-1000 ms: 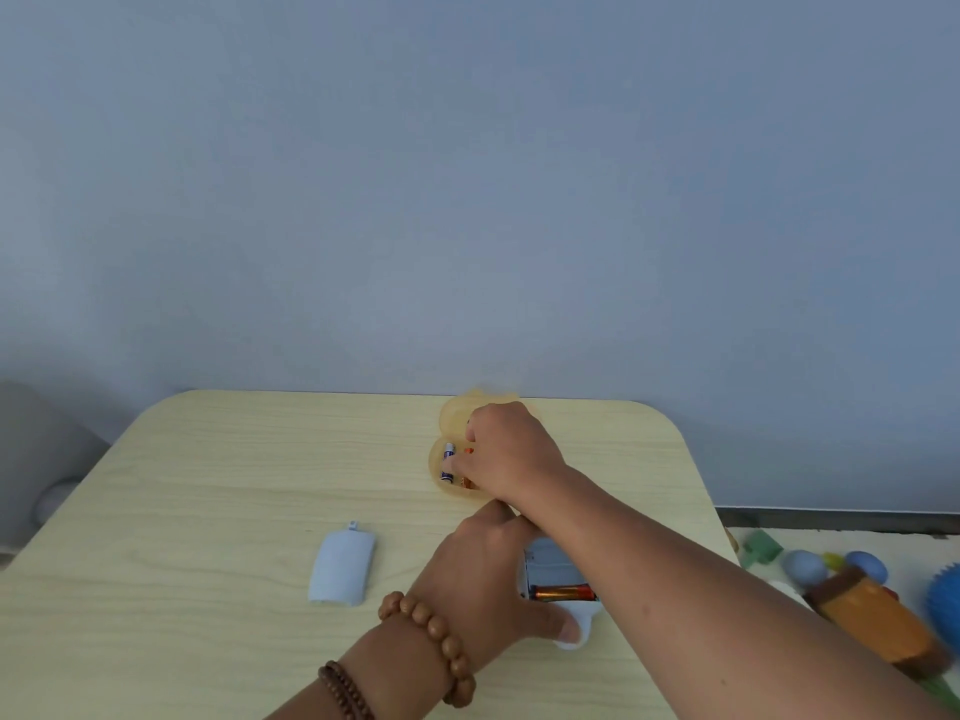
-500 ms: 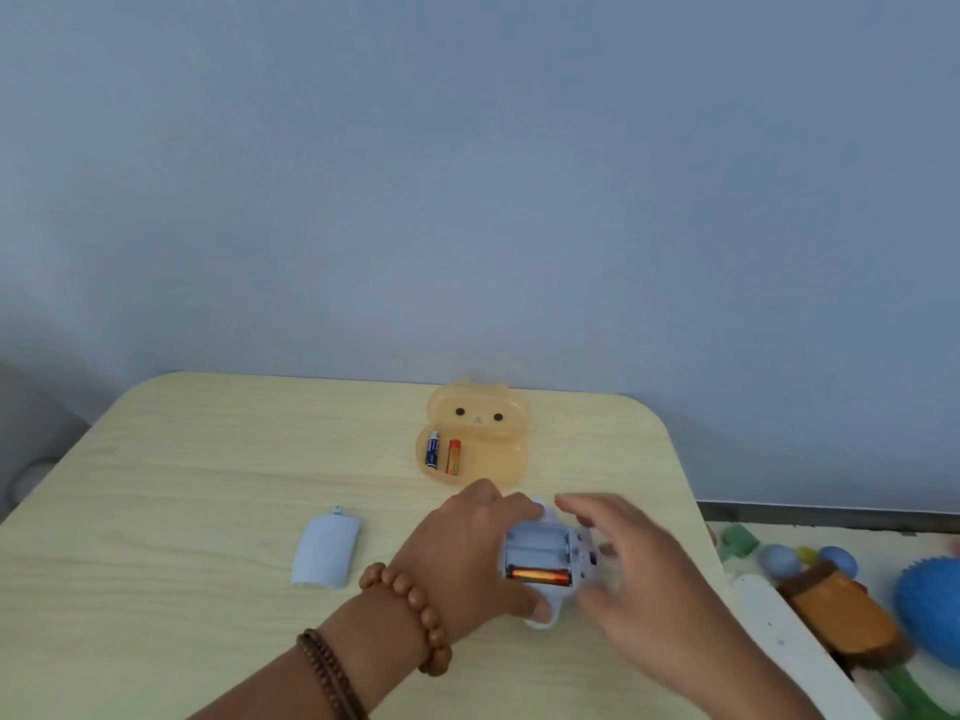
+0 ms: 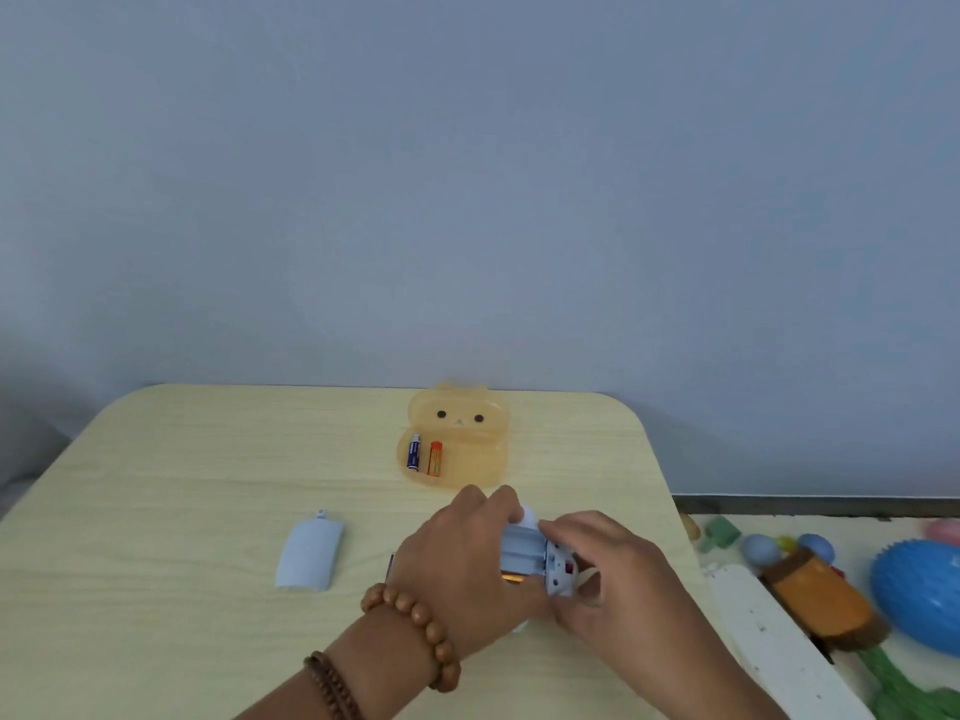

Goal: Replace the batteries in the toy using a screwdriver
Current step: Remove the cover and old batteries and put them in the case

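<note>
A pale blue toy (image 3: 527,556) lies on the wooden table (image 3: 182,485), its battery bay facing up. One orange battery (image 3: 514,577) shows at the bay's near edge. My left hand (image 3: 457,569) grips the toy from the left. My right hand (image 3: 608,574) holds its right end, fingers curled around it. The toy's pale blue battery cover (image 3: 310,554) rests to the left, apart from both hands. Behind the toy, an open orange bear-faced case (image 3: 467,449) holds a blue battery (image 3: 414,452) and an orange battery (image 3: 435,458). No screwdriver is clearly visible.
Right of the table, on the floor, lie a white board (image 3: 769,631), a brown and orange toy (image 3: 821,600), a blue spiky ball (image 3: 919,595) and small coloured pieces. A bare wall stands behind the table.
My right hand has left the orange case and come back to the toy's right end, now holding it. My left hand has kept its grip on the toy throughout.
</note>
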A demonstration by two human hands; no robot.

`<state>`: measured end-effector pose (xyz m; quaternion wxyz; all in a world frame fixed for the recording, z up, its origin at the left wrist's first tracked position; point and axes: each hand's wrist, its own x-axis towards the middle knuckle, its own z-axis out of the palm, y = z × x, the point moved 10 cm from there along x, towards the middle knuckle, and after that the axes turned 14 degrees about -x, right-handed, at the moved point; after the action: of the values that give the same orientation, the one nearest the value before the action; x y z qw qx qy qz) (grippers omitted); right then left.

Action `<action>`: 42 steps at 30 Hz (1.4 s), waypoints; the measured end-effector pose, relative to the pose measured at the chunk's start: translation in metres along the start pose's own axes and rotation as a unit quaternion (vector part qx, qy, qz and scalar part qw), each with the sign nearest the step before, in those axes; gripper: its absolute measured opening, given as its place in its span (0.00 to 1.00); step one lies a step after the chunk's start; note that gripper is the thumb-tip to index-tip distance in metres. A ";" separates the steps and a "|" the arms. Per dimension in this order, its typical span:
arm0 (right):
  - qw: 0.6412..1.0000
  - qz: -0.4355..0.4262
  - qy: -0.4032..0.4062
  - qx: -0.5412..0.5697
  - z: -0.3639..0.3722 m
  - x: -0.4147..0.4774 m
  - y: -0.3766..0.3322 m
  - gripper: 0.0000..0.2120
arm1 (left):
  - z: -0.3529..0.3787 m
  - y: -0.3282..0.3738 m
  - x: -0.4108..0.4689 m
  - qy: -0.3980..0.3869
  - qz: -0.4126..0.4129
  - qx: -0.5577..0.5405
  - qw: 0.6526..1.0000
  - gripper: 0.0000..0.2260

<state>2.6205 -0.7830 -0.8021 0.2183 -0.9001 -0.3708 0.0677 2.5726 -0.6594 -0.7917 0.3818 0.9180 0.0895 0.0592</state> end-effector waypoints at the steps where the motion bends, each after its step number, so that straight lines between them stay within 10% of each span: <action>1: 1.000 -0.001 0.002 -0.005 0.000 0.000 0.000 0.24 | 0.000 0.002 -0.001 0.006 -0.003 0.010 1.000 0.25; 25: 0.998 -0.007 -0.009 -0.057 -0.001 0.004 -0.005 0.20 | 0.012 0.009 0.004 -0.018 -0.105 0.011 0.994 0.24; 42: 0.999 0.010 -0.021 -0.031 0.004 0.005 0.004 0.24 | 0.026 0.006 -0.003 -0.136 -0.012 0.036 0.990 0.12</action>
<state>2.6256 -0.7811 -0.8072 0.1820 -0.9084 -0.3683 0.0775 2.5755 -0.6822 -0.8060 0.3580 0.9295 0.0496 -0.0739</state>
